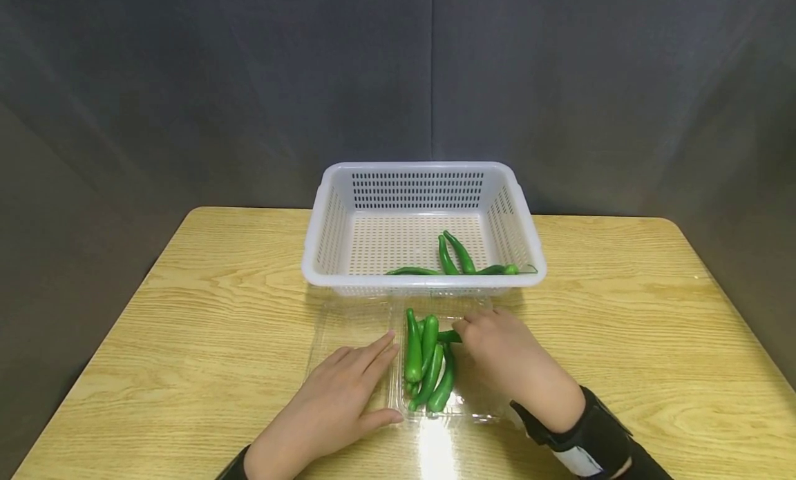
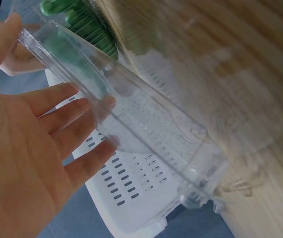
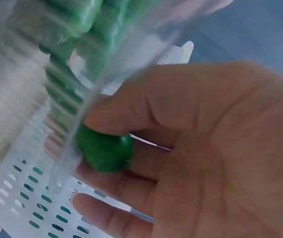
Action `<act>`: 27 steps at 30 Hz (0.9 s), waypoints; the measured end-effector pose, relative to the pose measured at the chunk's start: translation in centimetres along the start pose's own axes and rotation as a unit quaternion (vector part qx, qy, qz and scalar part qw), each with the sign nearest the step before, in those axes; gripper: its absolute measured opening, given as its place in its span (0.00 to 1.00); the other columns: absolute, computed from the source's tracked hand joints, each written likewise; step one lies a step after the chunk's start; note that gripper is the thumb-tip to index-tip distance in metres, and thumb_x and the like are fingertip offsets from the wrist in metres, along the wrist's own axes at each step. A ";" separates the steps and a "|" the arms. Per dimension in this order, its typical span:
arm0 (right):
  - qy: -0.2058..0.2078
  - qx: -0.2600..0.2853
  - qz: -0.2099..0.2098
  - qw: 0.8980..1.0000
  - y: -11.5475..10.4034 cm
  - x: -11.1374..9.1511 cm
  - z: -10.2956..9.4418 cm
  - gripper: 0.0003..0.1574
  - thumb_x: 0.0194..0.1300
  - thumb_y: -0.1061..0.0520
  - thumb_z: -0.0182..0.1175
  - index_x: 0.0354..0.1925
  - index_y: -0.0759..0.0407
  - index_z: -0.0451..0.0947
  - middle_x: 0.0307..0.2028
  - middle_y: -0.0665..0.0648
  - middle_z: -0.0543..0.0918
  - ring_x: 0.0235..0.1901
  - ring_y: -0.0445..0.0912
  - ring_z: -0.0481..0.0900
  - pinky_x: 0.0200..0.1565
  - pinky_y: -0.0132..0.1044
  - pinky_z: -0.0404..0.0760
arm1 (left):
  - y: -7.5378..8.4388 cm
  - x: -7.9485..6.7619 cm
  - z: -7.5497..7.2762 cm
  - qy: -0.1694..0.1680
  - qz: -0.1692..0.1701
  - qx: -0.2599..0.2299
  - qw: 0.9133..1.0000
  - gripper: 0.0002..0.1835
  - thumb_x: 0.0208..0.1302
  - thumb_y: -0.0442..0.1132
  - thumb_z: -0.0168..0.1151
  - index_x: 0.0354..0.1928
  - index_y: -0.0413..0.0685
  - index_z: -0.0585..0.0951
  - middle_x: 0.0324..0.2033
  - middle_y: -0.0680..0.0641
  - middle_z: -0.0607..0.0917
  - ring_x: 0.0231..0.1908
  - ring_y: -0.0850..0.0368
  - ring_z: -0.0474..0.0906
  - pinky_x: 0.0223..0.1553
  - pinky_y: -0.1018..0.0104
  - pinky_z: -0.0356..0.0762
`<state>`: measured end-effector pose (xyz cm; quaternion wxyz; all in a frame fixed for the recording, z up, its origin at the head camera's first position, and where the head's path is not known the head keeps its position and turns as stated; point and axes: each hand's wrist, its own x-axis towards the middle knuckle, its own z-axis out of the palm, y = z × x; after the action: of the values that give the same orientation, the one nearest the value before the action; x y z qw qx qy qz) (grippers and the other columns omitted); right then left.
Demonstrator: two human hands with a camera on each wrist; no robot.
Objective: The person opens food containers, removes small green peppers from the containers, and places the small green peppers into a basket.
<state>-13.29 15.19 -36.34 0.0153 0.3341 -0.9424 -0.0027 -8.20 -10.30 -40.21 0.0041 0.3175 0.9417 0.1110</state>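
A clear plastic hinged container (image 1: 479, 400) lies unfolded on the table, and several green chili peppers (image 1: 429, 369) lie bunched in its right half. My right hand (image 1: 506, 352) is over that half, pinching a green chili pepper (image 3: 106, 151) between thumb and fingers near its end; part of this pepper is hidden by the hand. On the left half, the flat lid (image 1: 332, 328), my left hand (image 1: 338, 394) rests with its fingers extended toward the middle fold. In the left wrist view those fingers touch the clear plastic edge, with nothing gripped.
Directly behind the container stands a white slotted basket (image 1: 423, 281) with several more green chili peppers (image 1: 459, 252) near its front wall. Wood-grain tabletop (image 1: 205, 314) extends to both sides. A dark grey curtain (image 1: 261, 93) hangs behind the table.
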 end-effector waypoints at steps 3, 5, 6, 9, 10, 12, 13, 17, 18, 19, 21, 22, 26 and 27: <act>0.021 -0.005 0.000 1.000 0.1 0.0 -0.2 0.15 0.50 0.71 0.69 0.39 0.65 0.83 0.33 0.56 0.83 0.35 0.52 0.81 0.39 0.46 0.81 | 0.0 0.0 0.0 0.002 0.000 0.001 1.000 0.46 0.63 0.68 0.57 0.73 0.44 0.65 0.74 0.47 0.62 0.66 0.51 0.68 0.67 0.50 0.64; 0.044 -0.005 -0.005 0.999 0.2 0.0 -0.2 0.14 0.50 0.72 0.69 0.38 0.64 0.84 0.33 0.56 0.83 0.35 0.51 0.81 0.40 0.45 0.81 | 0.0 0.0 0.0 0.003 0.000 0.000 1.000 0.46 0.63 0.68 0.57 0.73 0.44 0.65 0.74 0.47 0.62 0.66 0.51 0.68 0.67 0.50 0.64; 0.057 -0.003 -0.008 0.998 0.2 0.1 -0.1 0.14 0.50 0.72 0.69 0.38 0.64 0.84 0.34 0.55 0.84 0.35 0.51 0.81 0.40 0.45 0.81 | 0.0 0.0 0.0 0.003 -0.001 0.000 1.000 0.46 0.63 0.68 0.57 0.73 0.44 0.65 0.74 0.47 0.62 0.66 0.51 0.68 0.67 0.50 0.64; 0.091 0.004 -0.016 0.996 0.3 0.1 -0.1 0.15 0.48 0.73 0.69 0.36 0.63 0.84 0.34 0.55 0.84 0.36 0.51 0.82 0.41 0.45 0.83 | 0.0 0.0 0.0 0.002 -0.002 0.001 1.000 0.46 0.63 0.68 0.57 0.73 0.44 0.65 0.74 0.47 0.62 0.66 0.50 0.68 0.67 0.50 0.64; 0.098 0.007 -0.016 0.995 0.3 0.1 -0.1 0.15 0.47 0.73 0.69 0.36 0.62 0.84 0.34 0.55 0.84 0.35 0.51 0.82 0.40 0.44 0.83 | 0.0 0.0 0.0 0.001 -0.002 0.001 1.000 0.46 0.63 0.68 0.57 0.73 0.44 0.65 0.74 0.47 0.62 0.66 0.50 0.68 0.67 0.50 0.64; 0.111 0.010 -0.013 0.994 0.4 0.0 -0.3 0.16 0.47 0.73 0.69 0.36 0.62 0.84 0.34 0.55 0.84 0.35 0.51 0.82 0.38 0.44 0.83 | 0.0 0.0 0.0 -0.001 -0.002 0.002 1.000 0.46 0.63 0.68 0.57 0.73 0.44 0.65 0.74 0.47 0.61 0.66 0.50 0.68 0.67 0.50 0.64; 0.118 0.011 -0.011 0.993 0.5 0.0 -0.4 0.16 0.47 0.73 0.69 0.37 0.62 0.84 0.34 0.55 0.84 0.35 0.51 0.83 0.38 0.44 0.83 | 0.0 0.0 0.0 -0.002 -0.003 0.002 1.000 0.46 0.63 0.68 0.57 0.73 0.44 0.65 0.74 0.47 0.61 0.66 0.51 0.68 0.67 0.50 0.63; 0.134 0.015 -0.010 0.991 0.8 -0.3 -0.9 0.18 0.47 0.71 0.70 0.39 0.61 0.84 0.35 0.54 0.85 0.35 0.51 0.83 0.39 0.45 0.82 | 0.1 0.0 0.0 -0.003 -0.003 0.001 1.000 0.46 0.63 0.68 0.57 0.73 0.44 0.65 0.74 0.47 0.61 0.66 0.51 0.68 0.67 0.50 0.63; 0.135 0.018 -0.010 0.991 0.8 -0.3 -1.1 0.18 0.47 0.71 0.70 0.39 0.61 0.84 0.35 0.54 0.85 0.35 0.51 0.83 0.40 0.45 0.82 | 0.1 0.0 0.0 -0.003 -0.003 0.001 1.000 0.46 0.63 0.68 0.57 0.73 0.44 0.65 0.74 0.47 0.61 0.66 0.50 0.68 0.67 0.50 0.63; 0.136 0.020 -0.010 0.990 0.9 -0.4 -1.2 0.17 0.48 0.70 0.70 0.39 0.61 0.83 0.35 0.54 0.85 0.35 0.51 0.83 0.41 0.46 0.82 | 0.1 0.0 0.0 -0.003 -0.003 0.001 1.000 0.46 0.63 0.68 0.57 0.73 0.44 0.65 0.74 0.47 0.61 0.66 0.50 0.68 0.67 0.50 0.63; 0.140 0.026 -0.010 0.990 1.0 -0.5 -1.5 0.17 0.48 0.70 0.71 0.39 0.61 0.83 0.34 0.53 0.85 0.35 0.51 0.82 0.41 0.46 0.81 | 0.1 0.0 0.1 -0.003 -0.004 0.000 1.000 0.46 0.63 0.68 0.57 0.73 0.44 0.65 0.74 0.47 0.61 0.66 0.50 0.68 0.67 0.50 0.63; 0.145 0.030 -0.010 0.989 1.1 -0.5 -1.6 0.16 0.49 0.69 0.71 0.39 0.60 0.83 0.33 0.52 0.84 0.34 0.50 0.82 0.41 0.46 0.81 | 0.0 0.0 0.1 -0.003 -0.004 0.001 1.000 0.46 0.63 0.68 0.57 0.73 0.44 0.65 0.74 0.47 0.61 0.66 0.50 0.68 0.67 0.50 0.63; 0.164 0.039 -0.012 0.986 1.3 -0.6 -1.9 0.14 0.51 0.68 0.72 0.38 0.59 0.83 0.33 0.52 0.84 0.34 0.50 0.82 0.40 0.46 0.82 | 0.0 0.0 0.1 -0.004 -0.005 0.000 1.000 0.46 0.63 0.68 0.57 0.73 0.44 0.65 0.74 0.47 0.61 0.66 0.50 0.68 0.67 0.50 0.64; 0.169 0.041 -0.013 0.985 1.3 -0.6 -2.0 0.14 0.51 0.68 0.72 0.38 0.59 0.83 0.33 0.52 0.84 0.35 0.50 0.83 0.40 0.46 0.82 | 0.1 0.0 0.1 -0.004 -0.005 -0.001 1.000 0.46 0.63 0.68 0.57 0.73 0.44 0.65 0.74 0.47 0.61 0.66 0.50 0.68 0.67 0.50 0.64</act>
<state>-13.55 16.62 -34.30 0.1602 0.3428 -0.9211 0.0920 -8.19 -10.24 -40.25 0.0090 0.3133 0.9431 0.1106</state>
